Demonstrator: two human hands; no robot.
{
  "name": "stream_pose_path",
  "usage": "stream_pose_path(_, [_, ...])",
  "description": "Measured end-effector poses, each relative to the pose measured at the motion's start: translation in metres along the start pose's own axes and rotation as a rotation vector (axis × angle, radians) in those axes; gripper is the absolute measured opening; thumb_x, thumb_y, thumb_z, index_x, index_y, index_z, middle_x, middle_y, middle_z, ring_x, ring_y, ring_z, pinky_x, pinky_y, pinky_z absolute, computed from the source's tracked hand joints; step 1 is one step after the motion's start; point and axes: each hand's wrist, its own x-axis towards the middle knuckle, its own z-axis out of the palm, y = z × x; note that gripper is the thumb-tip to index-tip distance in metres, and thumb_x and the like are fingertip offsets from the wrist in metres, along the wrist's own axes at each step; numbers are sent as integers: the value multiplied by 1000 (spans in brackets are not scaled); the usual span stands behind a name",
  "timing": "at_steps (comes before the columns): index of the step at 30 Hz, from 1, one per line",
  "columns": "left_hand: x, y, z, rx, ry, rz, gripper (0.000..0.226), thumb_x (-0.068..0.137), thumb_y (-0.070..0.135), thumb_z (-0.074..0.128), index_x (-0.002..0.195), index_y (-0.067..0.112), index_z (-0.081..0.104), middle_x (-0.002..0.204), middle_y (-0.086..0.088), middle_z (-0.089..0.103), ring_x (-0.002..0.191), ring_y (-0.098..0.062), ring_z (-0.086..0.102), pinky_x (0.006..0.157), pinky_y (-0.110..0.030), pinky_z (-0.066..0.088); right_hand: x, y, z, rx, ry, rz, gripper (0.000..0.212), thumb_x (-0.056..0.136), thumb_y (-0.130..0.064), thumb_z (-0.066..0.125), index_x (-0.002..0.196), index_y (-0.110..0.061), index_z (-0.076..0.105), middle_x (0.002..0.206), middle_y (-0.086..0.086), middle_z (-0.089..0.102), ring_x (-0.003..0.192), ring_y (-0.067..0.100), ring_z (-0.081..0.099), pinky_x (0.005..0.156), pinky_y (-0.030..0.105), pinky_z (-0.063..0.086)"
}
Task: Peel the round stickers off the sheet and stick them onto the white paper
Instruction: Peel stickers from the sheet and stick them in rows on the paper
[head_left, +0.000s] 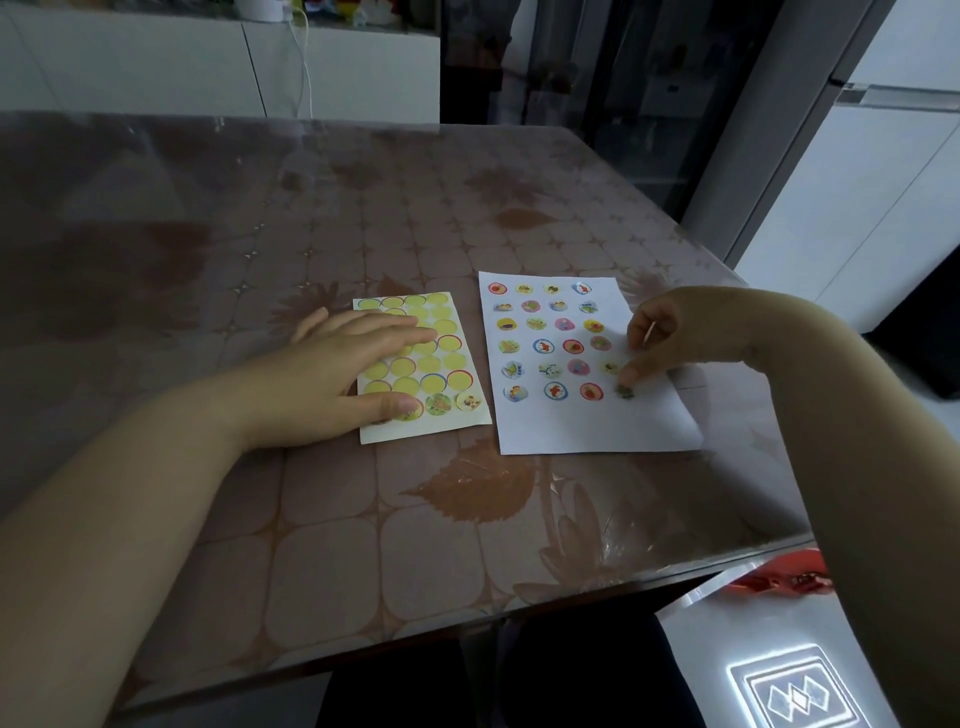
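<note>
1. A sticker sheet is laid flat on the patterned table, left of centre, with the white paper just beside it on the right; the two are not touching.
2. The sticker sheet is pressed down by the left hand, whose fingers are held straight and close together across the sheet's upper rows, with the thumb laid along the bottom row.
3. Most circles on the sheet are seen as bare yellow backing. Unpeeled stickers are left only in the bottom row, and one of them is partly covered by the thumb tip.
4. The white paper is filled with stuck stickers, set in rows of four from the far edge down; its near strip is left bare.
5. The right hand is held over the paper's right side, with the fingers curled and the tips pointed down.
6. A dark round sticker is seen at the right end of the lowest row, right at the lowest fingertip. It cannot be told whether it is pinched or only pressed, since the spot is shadowed and blurred.
7. A white cabinet with a hanging cable is seen behind the table.
</note>
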Motion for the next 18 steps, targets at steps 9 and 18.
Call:
stream_pose_path(9, [-4,-5,-11,-25,72,-46,45,78,55,40,122,52,35,131,26,36,128,9,12,110,-31,-7,1,1,4,42,69,-47,35,58,-34,84,84,-26,61,86,-5,56,80,15,49,76,27,41])
stream_pose_path(18, [-9,-4,-22,-47,73,-82,32,87,31,51,116,45,51,128,23,43,134,-1,20,109,-31,-5,-29,-84,29,-16,166,-511,8,77,-32,71,82,-27,68,80,-11,63,71,9,60,59,19,45])
